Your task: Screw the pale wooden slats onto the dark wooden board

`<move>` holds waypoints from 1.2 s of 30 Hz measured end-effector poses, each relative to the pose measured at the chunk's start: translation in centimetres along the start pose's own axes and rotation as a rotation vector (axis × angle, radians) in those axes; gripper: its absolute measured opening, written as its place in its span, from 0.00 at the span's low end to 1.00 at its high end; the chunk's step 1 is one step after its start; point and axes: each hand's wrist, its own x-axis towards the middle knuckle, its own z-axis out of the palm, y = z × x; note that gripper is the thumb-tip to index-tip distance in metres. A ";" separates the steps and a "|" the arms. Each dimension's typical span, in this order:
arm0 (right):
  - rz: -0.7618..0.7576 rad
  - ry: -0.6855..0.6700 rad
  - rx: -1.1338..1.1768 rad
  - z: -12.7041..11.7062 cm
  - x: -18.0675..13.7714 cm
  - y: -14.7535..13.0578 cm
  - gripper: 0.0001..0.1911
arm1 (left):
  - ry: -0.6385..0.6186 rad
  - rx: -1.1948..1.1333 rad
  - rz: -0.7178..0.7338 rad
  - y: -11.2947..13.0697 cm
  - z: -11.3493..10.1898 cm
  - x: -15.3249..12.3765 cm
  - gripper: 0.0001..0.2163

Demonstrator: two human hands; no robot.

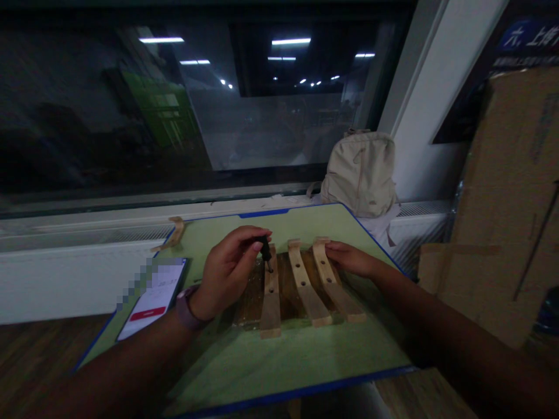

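Note:
My left hand (227, 270) pinches a small black screwdriver (265, 251) whose tip touches the left wooden slat (271, 302). Three pale slats lie side by side across a darker wooden board (251, 299) on the green mat (279, 355). The middle slat (305, 288) shows holes along its length. My right hand (349, 258) rests closed on the top of the right slat (336, 288), fingers pressing it. A purple watch band circles my left wrist.
A phone (152, 297) with a lit screen lies at the mat's left edge. A loose wooden piece (174, 233) sits at the far left corner. A beige backpack (360, 171) leans at the window sill. Cardboard boxes (506, 198) stand at right.

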 end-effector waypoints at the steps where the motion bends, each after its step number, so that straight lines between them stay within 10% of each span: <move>1: 0.013 -0.001 0.007 0.0 0.0 0.0 0.21 | -0.004 -0.015 -0.019 0.0 0.1 0.0 0.10; 29: 0.006 0.010 -0.050 -0.1 0.0 0.0 0.19 | 0.145 0.099 0.175 -0.3 -0.3 0.8 0.07; 36: -0.007 0.027 -0.113 -0.2 -0.1 -0.1 0.17 | 0.053 -0.003 -0.008 0.3 0.2 0.0 0.13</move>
